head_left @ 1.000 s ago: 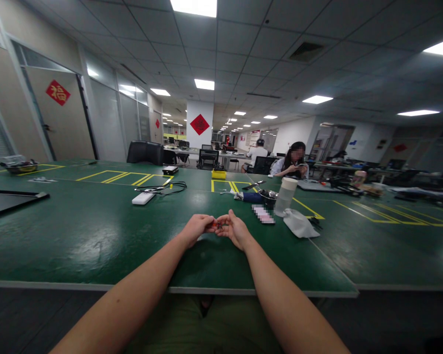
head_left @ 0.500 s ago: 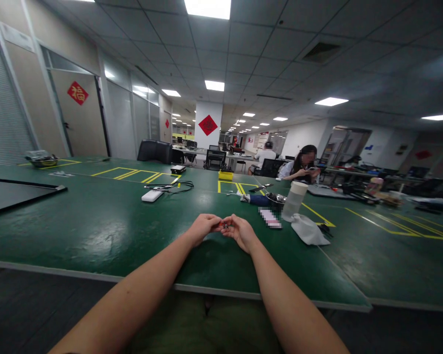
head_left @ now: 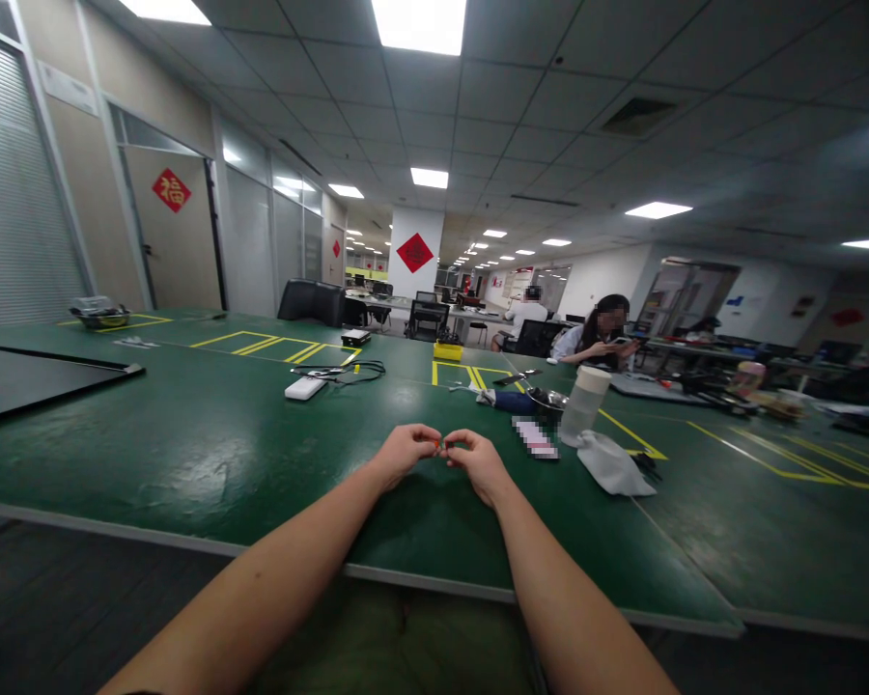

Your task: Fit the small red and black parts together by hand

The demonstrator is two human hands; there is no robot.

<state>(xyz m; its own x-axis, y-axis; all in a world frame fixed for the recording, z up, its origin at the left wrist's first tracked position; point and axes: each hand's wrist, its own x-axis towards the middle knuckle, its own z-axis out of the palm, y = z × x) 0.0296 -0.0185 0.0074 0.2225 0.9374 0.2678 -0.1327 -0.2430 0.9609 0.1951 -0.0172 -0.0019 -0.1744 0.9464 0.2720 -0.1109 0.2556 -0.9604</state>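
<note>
My left hand [head_left: 406,454] and my right hand [head_left: 479,465] meet fingertip to fingertip over the green table [head_left: 261,463], near its front edge. Between the pinched fingers sits a small orange-red piece [head_left: 438,445], too small to name. The left fingertips press on it. My right thumb and forefinger are closed at its other side, and whatever they grip is mostly hidden. To the right of my hands lie a blurred pinkish flat thing [head_left: 536,438] and a white pouch [head_left: 612,463].
A translucent bottle [head_left: 585,405] stands beside a metal bowl [head_left: 548,402]. Left of centre are a white power bank [head_left: 305,386] and a black cable [head_left: 354,371]. Farther back is a yellow box [head_left: 447,350]. Across the table sits a person [head_left: 601,333] holding a phone.
My fingers have drawn into narrower pinches, and the right hand's lower fingers have shifted. The whole view has tilted slightly, moving the scene a little right.
</note>
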